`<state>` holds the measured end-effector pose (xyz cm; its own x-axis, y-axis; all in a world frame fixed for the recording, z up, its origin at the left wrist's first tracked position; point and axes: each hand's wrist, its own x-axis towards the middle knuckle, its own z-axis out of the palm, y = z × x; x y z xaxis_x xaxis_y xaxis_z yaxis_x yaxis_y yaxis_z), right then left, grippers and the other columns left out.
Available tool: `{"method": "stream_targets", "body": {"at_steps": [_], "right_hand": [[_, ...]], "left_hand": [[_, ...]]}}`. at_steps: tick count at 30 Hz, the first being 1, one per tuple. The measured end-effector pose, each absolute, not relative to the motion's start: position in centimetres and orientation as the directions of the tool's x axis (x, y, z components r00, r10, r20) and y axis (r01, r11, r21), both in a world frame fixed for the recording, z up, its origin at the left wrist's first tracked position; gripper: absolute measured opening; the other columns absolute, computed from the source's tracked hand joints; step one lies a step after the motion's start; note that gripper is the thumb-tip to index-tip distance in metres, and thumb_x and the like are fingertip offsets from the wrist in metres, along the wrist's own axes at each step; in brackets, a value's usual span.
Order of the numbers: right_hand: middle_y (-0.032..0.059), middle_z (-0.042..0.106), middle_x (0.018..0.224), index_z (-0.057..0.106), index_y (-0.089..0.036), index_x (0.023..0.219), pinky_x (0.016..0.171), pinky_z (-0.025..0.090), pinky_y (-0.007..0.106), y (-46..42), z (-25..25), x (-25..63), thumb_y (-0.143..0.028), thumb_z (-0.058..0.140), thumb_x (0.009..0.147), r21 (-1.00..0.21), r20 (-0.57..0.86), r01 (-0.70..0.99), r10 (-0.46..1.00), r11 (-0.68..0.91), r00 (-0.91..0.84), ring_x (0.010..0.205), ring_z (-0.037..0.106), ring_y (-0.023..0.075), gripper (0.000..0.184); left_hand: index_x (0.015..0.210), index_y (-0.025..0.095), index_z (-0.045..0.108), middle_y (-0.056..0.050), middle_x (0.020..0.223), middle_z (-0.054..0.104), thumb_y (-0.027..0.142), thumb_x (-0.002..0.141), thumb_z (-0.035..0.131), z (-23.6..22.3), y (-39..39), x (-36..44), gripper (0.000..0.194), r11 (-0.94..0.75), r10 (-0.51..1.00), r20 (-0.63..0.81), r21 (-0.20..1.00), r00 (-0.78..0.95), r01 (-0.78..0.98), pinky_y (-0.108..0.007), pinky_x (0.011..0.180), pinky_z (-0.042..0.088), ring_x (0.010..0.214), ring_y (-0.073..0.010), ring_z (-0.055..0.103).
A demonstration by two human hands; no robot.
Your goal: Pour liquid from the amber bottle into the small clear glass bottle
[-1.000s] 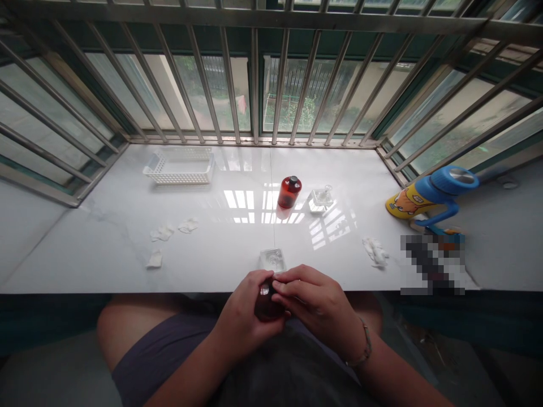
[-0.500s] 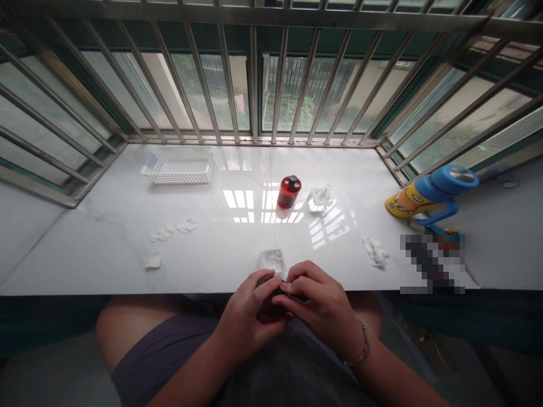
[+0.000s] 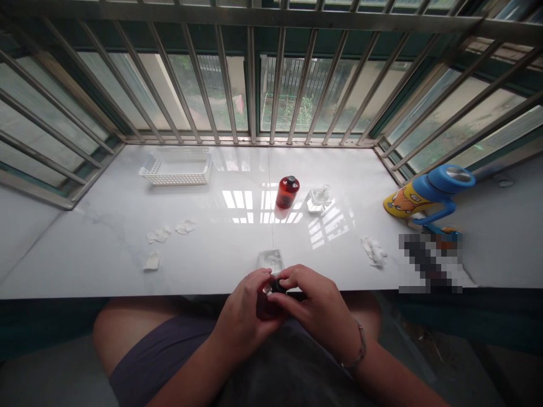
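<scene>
My left hand (image 3: pixel 244 308) is wrapped round a dark red bottle (image 3: pixel 268 310), held just in front of the table's near edge and mostly hidden by my fingers. Thumb and fingers of my right hand (image 3: pixel 316 299) pinch a black cap (image 3: pixel 279 286) at the bottle's top. A clear shiny bit shows beside the cap, too small to make out. Right beyond my hands sits a square clear glass container (image 3: pixel 270 260) on the white table (image 3: pixel 212 265). Further back stand a red-brown bottle (image 3: pixel 287 193) with a black cap and a square glass jar (image 3: pixel 319 199) with a glass stopper.
At the back left lies a white plastic basket (image 3: pixel 176 176). Crumpled white tissues (image 3: pixel 159 234) lie on the left, another tissue (image 3: pixel 373 251) on the right. A blue and yellow drinking bottle (image 3: pixel 424 192) stands far right, near a pixelated dark object (image 3: pixel 428 265). Metal bars (image 3: pixel 250 85) close off the back.
The black cap now shows between my right fingers, and the clear shiny bit has come into sight beside it. The bottle stays in my left hand. Nothing on the table has moved.
</scene>
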<state>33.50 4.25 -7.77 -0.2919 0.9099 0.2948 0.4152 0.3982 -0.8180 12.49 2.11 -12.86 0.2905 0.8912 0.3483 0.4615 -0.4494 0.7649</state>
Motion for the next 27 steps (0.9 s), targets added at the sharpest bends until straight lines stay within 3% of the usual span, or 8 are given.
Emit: {"method": "stream_targets", "body": {"at_steps": [6, 11, 16, 21, 25, 27], "right_hand": [[0.0041, 0.079, 0.118, 0.062, -0.026, 0.1, 0.089, 0.061, 0.032, 4.8, -7.7, 34.5, -0.027, 0.08, 0.1, -0.821, 0.333, 0.321, 0.852, 0.472, -0.404, 0.104, 0.076, 0.0199, 0.019], [0.003, 0.079, 0.126, 0.063, -0.027, 0.106, 0.099, 0.061, 0.031, 5.1, -7.4, 35.4, -0.019, 0.079, 0.101, -0.852, 0.341, 0.182, 0.784, 0.491, -0.519, 0.116, 0.075, 0.0183, 0.018], [0.0021, 0.078, 0.131, 0.066, -0.027, 0.109, 0.105, 0.061, 0.031, 5.1, -7.6, 35.8, -0.013, 0.078, 0.1, -0.884, 0.321, 0.101, 0.751, 0.456, -0.578, 0.121, 0.075, 0.0177, 0.02], [0.0034, 0.077, 0.136, 0.067, -0.027, 0.115, 0.107, 0.061, 0.031, 5.1, -8.0, 35.7, -0.011, 0.076, 0.1, -0.889, 0.32, 0.1, 0.761, 0.447, -0.564, 0.125, 0.074, 0.0184, 0.024], [0.0082, 0.074, 0.136, 0.066, -0.026, 0.116, 0.103, 0.061, 0.032, 4.9, -8.2, 34.9, -0.016, 0.077, 0.1, -0.851, 0.344, 0.196, 0.8, 0.486, -0.491, 0.124, 0.073, 0.0205, 0.022], [0.0084, 0.074, 0.128, 0.066, -0.025, 0.11, 0.095, 0.063, 0.032, 4.8, -8.3, 34.3, -0.024, 0.084, 0.096, -0.843, 0.33, 0.266, 0.841, 0.467, -0.428, 0.114, 0.074, 0.0214, 0.023]], "left_hand": [[0.146, 0.035, 0.048, -0.002, 0.138, 0.069, 0.023, 0.075, 0.095, -10.9, 2.5, 11.6, 0.086, -0.173, 0.935, 0.018, 0.896, 0.355, 0.409, -0.037, 0.103, 0.061, 0.119, -0.0241, 0.073], [0.147, 0.034, 0.048, -0.002, 0.141, 0.066, 0.036, 0.074, 0.098, -10.1, 3.3, 10.4, 0.088, 0.0, 0.846, -0.164, 0.952, 0.508, 0.307, -0.037, 0.107, 0.057, 0.126, -0.026, 0.069], [0.15, 0.033, 0.047, -0.005, 0.142, 0.065, 0.034, 0.072, 0.1, -10.5, 3.8, 9.4, 0.094, 0.079, 0.779, -0.191, 0.975, 0.597, 0.209, -0.036, 0.106, 0.056, 0.124, -0.0266, 0.069], [0.154, 0.033, 0.042, -0.008, 0.15, 0.062, 0.035, 0.072, 0.1, -10.8, 3.7, 9.1, 0.1, 0.059, 0.801, -0.163, 0.979, 0.576, 0.195, -0.038, 0.114, 0.054, 0.136, -0.0294, 0.065], [0.155, 0.035, 0.041, -0.006, 0.148, 0.065, 0.033, 0.077, 0.095, -10.8, 3.4, 9.7, 0.095, -0.007, 0.883, -0.138, 0.952, 0.449, 0.306, -0.039, 0.112, 0.056, 0.131, -0.0278, 0.068], [0.153, 0.035, 0.043, -0.005, 0.144, 0.068, 0.028, 0.077, 0.092, -10.8, 3.2, 10.2, 0.091, -0.036, 0.92, -0.13, 0.911, 0.369, 0.41, -0.04, 0.107, 0.06, 0.125, -0.0273, 0.072]]}}
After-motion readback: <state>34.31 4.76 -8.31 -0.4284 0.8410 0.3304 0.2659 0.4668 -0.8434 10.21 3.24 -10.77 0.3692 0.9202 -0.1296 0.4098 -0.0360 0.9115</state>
